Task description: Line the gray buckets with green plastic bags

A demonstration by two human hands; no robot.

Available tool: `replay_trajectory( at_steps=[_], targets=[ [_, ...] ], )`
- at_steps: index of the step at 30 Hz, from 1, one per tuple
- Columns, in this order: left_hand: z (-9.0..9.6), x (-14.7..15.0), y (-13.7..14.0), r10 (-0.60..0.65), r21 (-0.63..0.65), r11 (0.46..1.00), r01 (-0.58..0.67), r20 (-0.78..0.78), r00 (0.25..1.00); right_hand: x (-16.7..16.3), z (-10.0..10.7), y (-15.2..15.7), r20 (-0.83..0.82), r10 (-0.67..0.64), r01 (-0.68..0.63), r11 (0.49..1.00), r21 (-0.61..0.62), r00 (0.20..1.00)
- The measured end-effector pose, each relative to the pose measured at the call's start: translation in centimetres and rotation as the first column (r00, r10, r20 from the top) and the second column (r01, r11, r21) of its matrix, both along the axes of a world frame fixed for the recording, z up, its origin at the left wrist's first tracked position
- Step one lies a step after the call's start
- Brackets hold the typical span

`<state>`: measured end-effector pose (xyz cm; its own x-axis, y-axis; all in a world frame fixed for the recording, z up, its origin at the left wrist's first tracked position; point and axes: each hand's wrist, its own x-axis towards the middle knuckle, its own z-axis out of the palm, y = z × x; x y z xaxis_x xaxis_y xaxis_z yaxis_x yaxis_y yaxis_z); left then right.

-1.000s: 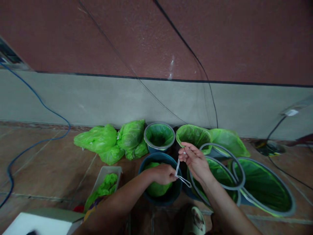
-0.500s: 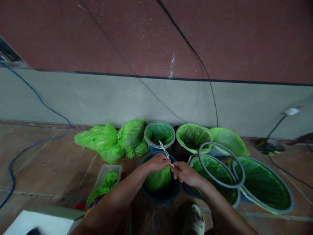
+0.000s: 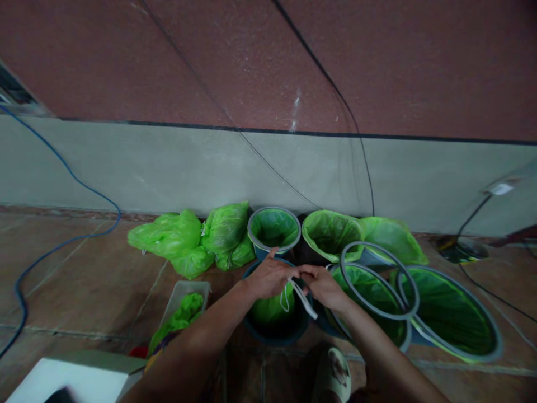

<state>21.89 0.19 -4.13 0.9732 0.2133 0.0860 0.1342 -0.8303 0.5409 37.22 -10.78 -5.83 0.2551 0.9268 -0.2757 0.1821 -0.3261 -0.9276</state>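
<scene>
Filled bags (image 3: 168,235) look done centre-left; lower centre, left hand (image 3: 268,278) half-curled around white string (image 3: 302,298), right hand (image 3: 322,285) curled, hold unclear, bucket (image 3: 277,340) bag (image 3: 271,312) seemingly unfinished.

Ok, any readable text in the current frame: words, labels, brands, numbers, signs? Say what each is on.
None readable.
Slipper: dark printed design, too blurred to tell if it includes lettering.
Dark item by the wall at right: yellow marks, too small and blurred to read.
White string and green bag beneath it: no lettering visible.
White box: no lettering visible.
</scene>
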Motion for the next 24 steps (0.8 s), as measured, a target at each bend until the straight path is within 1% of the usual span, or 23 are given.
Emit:
replay_trajectory(
  at_steps=[3, 7, 9, 12, 15, 17, 18, 20, 21, 22, 23, 24],
  targets=[
    [0.4, 0.1, -0.3, -0.029, 0.069, 0.997, 0.023, 0.080, 0.996, -0.8, 0.3, 0.4, -0.154, -0.023, 0.029, 0.999, 0.037, 0.988],
    [0.4, 0.2, -0.6, 0.045, 0.171, 0.982, -0.076, 0.178, 0.983, -1.0, 1.3, 0.3, -0.295, -0.022, 0.035, 0.999, 0.037, 0.955],
    [0.3, 0.3, -0.7, 0.084, 0.191, 0.973, -0.130, 0.232, 0.969, -0.9, 1.8, 0.2, -0.344, -0.023, 0.031, 0.999, 0.018, 0.939],
    [-0.1, 0.3, -0.8, 0.146, 0.178, 0.964, -0.199, 0.271, 0.951, -0.7, 2.2, 0.1, -0.406, -0.033, 0.038, 0.999, 0.004, 0.913],
    [-0.4, 0.3, -0.8, 0.176, 0.090, 0.975, -0.204, 0.252, 0.952, -0.7, 2.0, 0.3, -0.392, -0.085, 0.095, 0.995, 0.007, 0.916],
    [-0.4, 0.4, -0.8, 0.198, -0.022, 0.980, -0.198, 0.232, 0.952, -0.7, 1.7, 0.5, -0.311, -0.136, 0.148, 0.989, 0.014, 0.941],
    [-0.4, 0.4, -0.8, 0.223, -0.082, 0.974, -0.209, 0.219, 0.950, -0.7, 1.5, 0.5, -0.250, -0.156, 0.167, 0.986, 0.021, 0.956],
    [-0.3, 0.6, -1.0, 0.296, -0.188, 0.947, -0.260, 0.195, 0.935, -0.7, 1.3, 0.7, -0.081, -0.168, 0.172, 0.984, 0.051, 0.983],
    [-0.4, 0.7, -1.0, 0.334, -0.231, 0.929, -0.289, 0.188, 0.923, -0.7, 1.2, 0.7, 0.037, -0.158, 0.155, 0.985, 0.080, 0.987],
    [-0.4, 0.8, -1.1, 0.369, -0.266, 0.911, -0.315, 0.185, 0.911, -0.6, 1.2, 0.7, 0.176, -0.140, 0.121, 0.986, 0.112, 0.974],
    [-0.6, 1.0, -1.1, 0.400, -0.292, 0.895, -0.338, 0.184, 0.898, -0.6, 1.3, 0.6, 0.329, -0.117, 0.075, 0.988, 0.137, 0.937],
    [-0.7, 1.0, -1.1, 0.428, -0.307, 0.880, -0.362, 0.182, 0.885, -0.5, 1.4, 0.5, 0.479, -0.094, 0.028, 0.989, 0.144, 0.872]
  ],
)
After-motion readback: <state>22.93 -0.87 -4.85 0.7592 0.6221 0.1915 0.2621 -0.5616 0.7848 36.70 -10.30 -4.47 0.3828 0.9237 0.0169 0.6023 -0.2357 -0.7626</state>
